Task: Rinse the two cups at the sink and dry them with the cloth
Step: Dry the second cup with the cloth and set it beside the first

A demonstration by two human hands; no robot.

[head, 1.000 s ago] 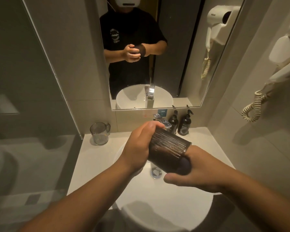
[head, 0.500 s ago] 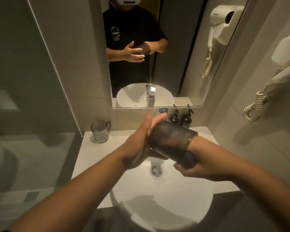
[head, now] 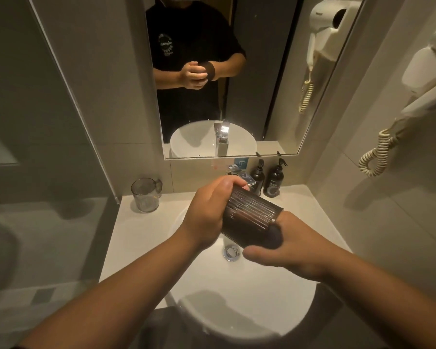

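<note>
Dark ribbed cup (head: 252, 220) held tilted on its side above the white sink (head: 249, 298). Left hand (head: 207, 217) curled round its base end, fingers wrapped over the top. Right hand (head: 295, 248) at the mouth end, fingers inside the cup. Clear cup (head: 145, 195) stood upright on the worktop (head: 136, 235), well apart, back left.

Dim, warm-lit bathroom. Tiled walls (head: 61, 79), mirror (head: 262, 71) on far wall, glass partition (head: 35, 172) left, white counter (head: 141, 227), wall-mounted hair dryer (head: 433, 71) right, 2 dark pump bottles (head: 273, 180) far.
</note>
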